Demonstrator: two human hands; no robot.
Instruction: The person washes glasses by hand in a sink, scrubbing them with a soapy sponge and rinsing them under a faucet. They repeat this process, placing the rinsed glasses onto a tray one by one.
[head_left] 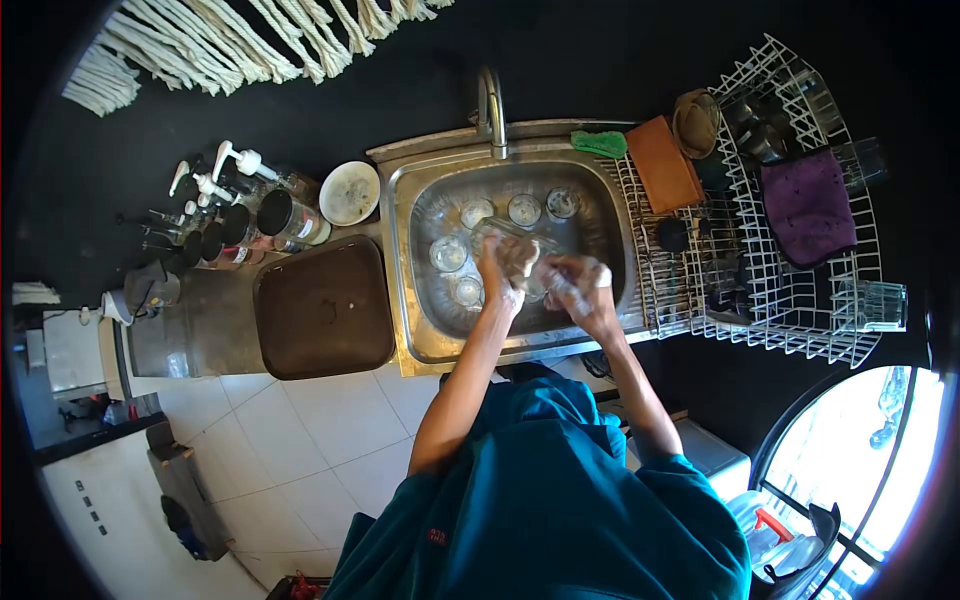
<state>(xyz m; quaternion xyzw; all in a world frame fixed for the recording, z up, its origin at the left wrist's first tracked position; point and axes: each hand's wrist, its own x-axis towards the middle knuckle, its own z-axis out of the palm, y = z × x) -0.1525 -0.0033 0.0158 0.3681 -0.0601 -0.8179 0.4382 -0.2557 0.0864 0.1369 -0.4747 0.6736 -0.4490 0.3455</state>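
Over the sink (408, 290), both my hands are together in front of me, with white foam on them. My left hand (505, 265) is closed around a clear drinking glass (486, 234), which is partly hidden by the fingers. Close to its right is my right hand (582, 288), smeared by motion, so I cannot make out its fingers or anything in them. Several clear glasses, such as one at the left (448, 253) and one at the back (524, 209), stand on the sink bottom around my hands.
A faucet (497, 120) rises behind the sink. On the right are a green sponge (598, 143), a white wire dish rack (745, 215) and a purple cloth (808, 208). To the left lie a brown tray (325, 310), a white bowl (350, 193) and several pump bottles (245, 160).
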